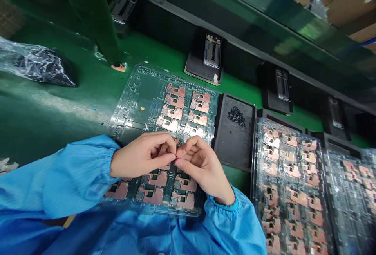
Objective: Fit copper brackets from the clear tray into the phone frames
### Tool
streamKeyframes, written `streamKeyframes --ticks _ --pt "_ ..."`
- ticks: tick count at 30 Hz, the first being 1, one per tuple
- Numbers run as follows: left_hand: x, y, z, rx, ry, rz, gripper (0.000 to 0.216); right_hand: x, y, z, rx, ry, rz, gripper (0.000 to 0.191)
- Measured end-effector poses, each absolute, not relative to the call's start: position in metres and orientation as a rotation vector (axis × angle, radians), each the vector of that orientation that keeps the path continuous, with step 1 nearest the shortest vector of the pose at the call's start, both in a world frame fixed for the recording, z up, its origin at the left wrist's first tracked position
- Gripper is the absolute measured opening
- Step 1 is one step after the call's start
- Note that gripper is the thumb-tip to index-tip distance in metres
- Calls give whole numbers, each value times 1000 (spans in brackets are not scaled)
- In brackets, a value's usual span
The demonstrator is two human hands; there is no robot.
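Both my hands meet over a clear plastic tray (141, 86) that holds rows of copper-coloured circuit boards (173, 113). The fingertips of my left hand (143, 153) are pinched together. Touching them from the other side, my right hand (199, 165) has its thumb and forefinger closed too. A tiny dark piece shows between the fingertips, too small and too covered to name. Some boards beneath are hidden by my hands. Right of the tray, a black shallow tray (235, 149) carries a small heap of tiny black pieces (236, 117).
More clear trays of boards (290, 192) stand at the right. Along the back, phone frames (212, 51) lie on black pads on a dark strip beside the green bench (88, 110). A green post (91, 16) rises behind the tray; a bag of black material (35, 63) lies left.
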State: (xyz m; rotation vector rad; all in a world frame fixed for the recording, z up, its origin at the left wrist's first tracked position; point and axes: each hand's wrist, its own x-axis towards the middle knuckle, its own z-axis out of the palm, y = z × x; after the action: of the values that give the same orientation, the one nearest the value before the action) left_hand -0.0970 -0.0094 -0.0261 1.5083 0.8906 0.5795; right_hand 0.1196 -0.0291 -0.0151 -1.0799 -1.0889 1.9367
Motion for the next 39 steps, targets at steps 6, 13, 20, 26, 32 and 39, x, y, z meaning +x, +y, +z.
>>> streamKeyframes --ticks 6,13,20,26,32,39 --pt "-94 -12 -28 1252 858 521 6 115 -30 -17 -1113 -1203 1764 22" --pt "-95 -9 -28 1174 916 586 21 120 -28 -14 -1252 -1147 1826 34" --pt "-96 -7 -24 1219 965 566 26 122 -27 -19 -1291 -1142 1890 33" --pt "-97 -7 -24 1232 965 557 26 122 -28 -21 -1313 -1168 1871 33" --pt "-98 -7 -27 1268 988 534 26 124 -28 -24 -1320 -1215 1833 32" --pt "-99 -8 -30 1270 978 499 27 122 -28 -26 -1395 -1287 1769 31"
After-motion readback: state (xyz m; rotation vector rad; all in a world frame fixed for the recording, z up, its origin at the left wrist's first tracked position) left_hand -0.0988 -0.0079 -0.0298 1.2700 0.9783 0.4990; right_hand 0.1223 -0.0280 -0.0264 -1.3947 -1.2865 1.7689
